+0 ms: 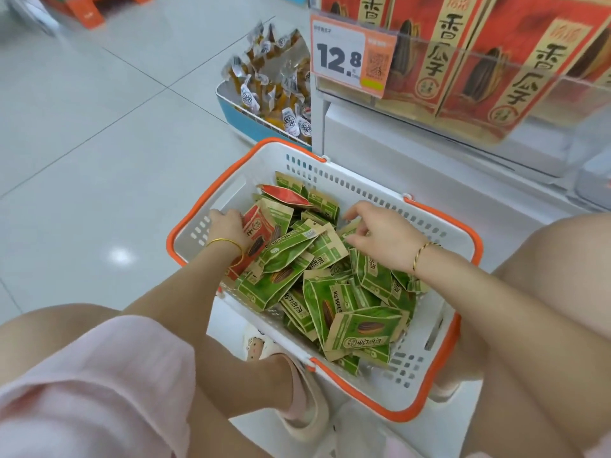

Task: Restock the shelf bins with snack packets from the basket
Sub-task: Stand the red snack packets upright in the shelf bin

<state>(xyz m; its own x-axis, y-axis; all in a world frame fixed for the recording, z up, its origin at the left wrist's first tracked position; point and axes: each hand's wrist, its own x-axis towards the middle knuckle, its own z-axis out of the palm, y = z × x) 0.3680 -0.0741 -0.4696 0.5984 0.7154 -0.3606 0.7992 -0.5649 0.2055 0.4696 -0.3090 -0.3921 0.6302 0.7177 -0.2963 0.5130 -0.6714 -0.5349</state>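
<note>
**Digging in, one grip sure and one unclear**

The left hand (228,226) curls its fingers over the top edge of a red and brown paper snack packet (261,238) by the basket's left wall, gripping it. The right hand (385,238) rests bent, spread fingers on the heap of green and brown paper snack packets (347,305) toward the far edge; whether it pinches one I cannot tell. Both hands are inside a white slotted plastic basket (264,163) with an orange rim, set between the person's knees and heaped with packets, mostly green, with a second red one near the far-left corner. Beyond the basket's far-right edge is a clear plastic shelf bin (545,104) holding large red bags. An orange price tag (350,57) reading 12.8 is fixed at the bin's left corner. A blue and white tub (241,117) of small clear-wrapped snacks stands on the tiled floor past the basket's far-left corner.
</note>
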